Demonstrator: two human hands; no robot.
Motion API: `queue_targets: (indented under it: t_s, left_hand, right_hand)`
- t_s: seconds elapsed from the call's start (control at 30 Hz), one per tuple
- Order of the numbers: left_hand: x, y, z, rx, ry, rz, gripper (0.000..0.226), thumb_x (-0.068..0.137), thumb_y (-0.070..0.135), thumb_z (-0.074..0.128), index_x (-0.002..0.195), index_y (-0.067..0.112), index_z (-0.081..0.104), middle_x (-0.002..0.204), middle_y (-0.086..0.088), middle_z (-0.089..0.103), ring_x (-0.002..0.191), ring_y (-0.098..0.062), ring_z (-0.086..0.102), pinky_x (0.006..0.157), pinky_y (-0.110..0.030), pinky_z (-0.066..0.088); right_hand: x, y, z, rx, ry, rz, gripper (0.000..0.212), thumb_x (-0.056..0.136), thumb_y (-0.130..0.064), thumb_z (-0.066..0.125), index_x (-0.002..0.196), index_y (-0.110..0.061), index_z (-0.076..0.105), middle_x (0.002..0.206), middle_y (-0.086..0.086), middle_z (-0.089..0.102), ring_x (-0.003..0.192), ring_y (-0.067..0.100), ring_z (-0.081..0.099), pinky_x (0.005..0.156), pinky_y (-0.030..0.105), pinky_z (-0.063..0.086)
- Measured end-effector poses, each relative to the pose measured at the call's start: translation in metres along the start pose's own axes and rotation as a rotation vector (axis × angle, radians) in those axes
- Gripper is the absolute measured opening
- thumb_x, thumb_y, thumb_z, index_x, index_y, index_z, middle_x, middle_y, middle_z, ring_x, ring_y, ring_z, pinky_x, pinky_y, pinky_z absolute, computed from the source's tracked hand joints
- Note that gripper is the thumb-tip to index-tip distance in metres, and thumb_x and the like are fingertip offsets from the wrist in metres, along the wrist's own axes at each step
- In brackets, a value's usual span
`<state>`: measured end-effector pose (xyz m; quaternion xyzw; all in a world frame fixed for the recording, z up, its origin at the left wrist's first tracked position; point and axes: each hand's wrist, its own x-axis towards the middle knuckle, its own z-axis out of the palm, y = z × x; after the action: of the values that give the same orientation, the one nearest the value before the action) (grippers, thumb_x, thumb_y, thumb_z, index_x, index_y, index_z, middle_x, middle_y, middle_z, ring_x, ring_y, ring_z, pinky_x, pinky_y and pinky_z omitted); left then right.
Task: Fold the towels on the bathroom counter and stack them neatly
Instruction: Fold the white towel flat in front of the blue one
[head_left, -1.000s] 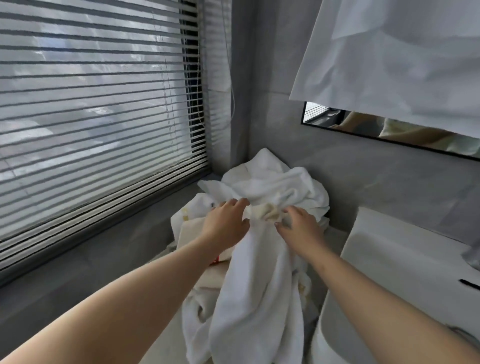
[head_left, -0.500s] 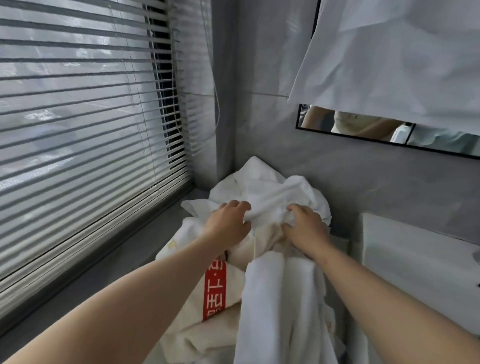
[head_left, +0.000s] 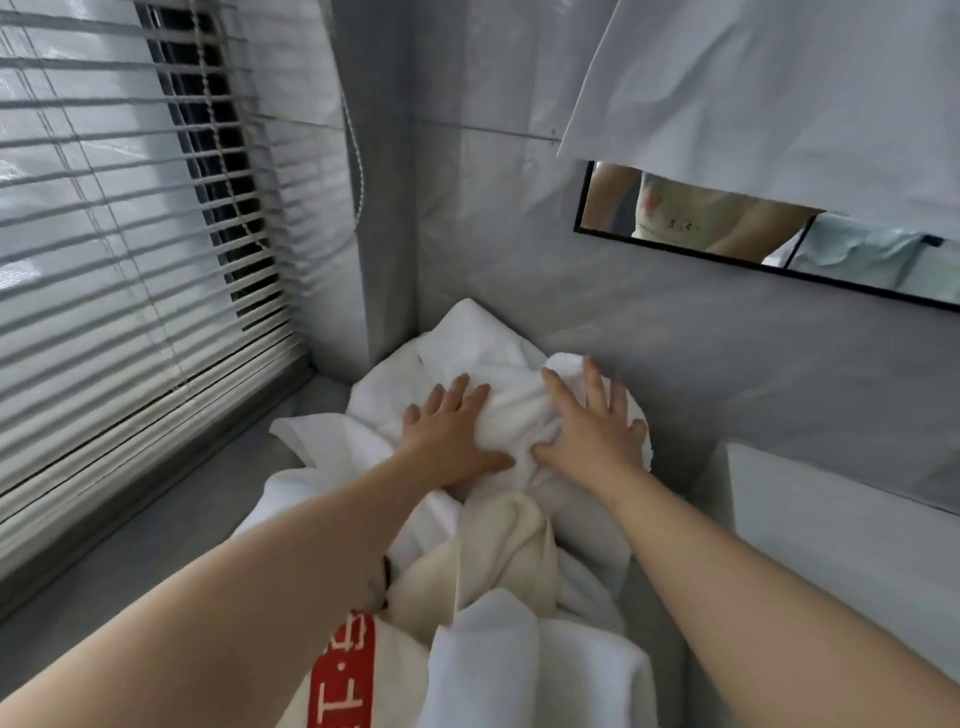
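Note:
A heap of crumpled white towels (head_left: 483, 353) fills the corner of the grey counter (head_left: 130, 540), against the wall. My left hand (head_left: 449, 434) lies flat on the heap's left side, fingers spread. My right hand (head_left: 592, 431) presses on the bunched white towel (head_left: 519, 410) beside it, fingers straight and splayed. A cream towel (head_left: 498, 551) lies bunched just below my hands. Nearer me, a cream cloth with a red printed band (head_left: 345, 675) and another white towel (head_left: 519, 670) hang at the front.
Closed slatted blinds (head_left: 130, 260) cover the window on the left, with a bead cord (head_left: 358, 156) hanging by the corner. A mirror (head_left: 779, 244) on the right wall is partly covered by a white sheet (head_left: 779, 88). A white basin edge (head_left: 841, 519) stands at right.
Both hands have let go of the towel folds they gripped and now lie flat and spread on the heap, pushed further toward the corner. The view has moved closer.

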<state>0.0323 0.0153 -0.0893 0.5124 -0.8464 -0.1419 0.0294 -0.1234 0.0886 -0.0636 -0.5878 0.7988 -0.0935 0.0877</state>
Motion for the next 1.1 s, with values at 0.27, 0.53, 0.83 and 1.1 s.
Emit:
queue_targets:
  t_s: [0.27, 0.53, 0.83, 1.1]
  left_hand:
    - [-0.004, 0.003, 0.001, -0.12, 0.146, 0.072, 0.055, 0.085, 0.046, 0.059, 0.132, 0.025, 0.042, 0.144, 0.005, 0.035, 0.127, -0.02, 0.041, 0.106, -0.033, 0.028]
    - [-0.027, 0.016, -0.018, -0.209, 0.152, 0.102, 0.02, 0.093, 0.027, 0.047, 0.109, 0.016, 0.05, 0.111, -0.003, 0.057, 0.098, -0.022, 0.056, 0.079, -0.027, 0.038]
    - [-0.068, 0.03, -0.053, -0.488, 0.296, 0.094, 0.008, 0.092, 0.012, 0.046, 0.092, 0.019, 0.043, 0.076, 0.006, 0.051, 0.08, -0.017, 0.052, 0.07, -0.025, 0.038]
    - [-0.117, 0.051, -0.094, -0.764, 0.445, 0.124, 0.011, 0.091, 0.014, 0.053, 0.101, 0.011, 0.05, 0.08, 0.006, 0.052, 0.077, -0.01, 0.048, 0.064, -0.01, 0.037]
  right_hand:
    - [0.003, 0.0, 0.007, 0.164, 0.037, 0.004, 0.033, 0.088, -0.035, 0.058, 0.118, -0.027, 0.049, 0.121, 0.006, 0.033, 0.111, 0.029, 0.04, 0.092, 0.04, 0.044]
    - [-0.023, -0.005, 0.001, 0.206, 0.12, -0.07, 0.013, 0.094, -0.027, 0.05, 0.105, -0.02, 0.05, 0.11, 0.003, 0.037, 0.087, 0.025, 0.053, 0.075, 0.032, 0.048]
    - [-0.059, -0.016, -0.03, 0.402, 0.199, -0.141, 0.017, 0.095, -0.031, 0.051, 0.108, -0.02, 0.048, 0.107, -0.001, 0.036, 0.076, 0.014, 0.047, 0.067, 0.025, 0.039]
    - [-0.099, -0.028, -0.065, 0.541, 0.336, -0.212, 0.033, 0.091, -0.023, 0.056, 0.123, -0.022, 0.048, 0.11, -0.003, 0.035, 0.086, 0.014, 0.046, 0.075, 0.023, 0.034]
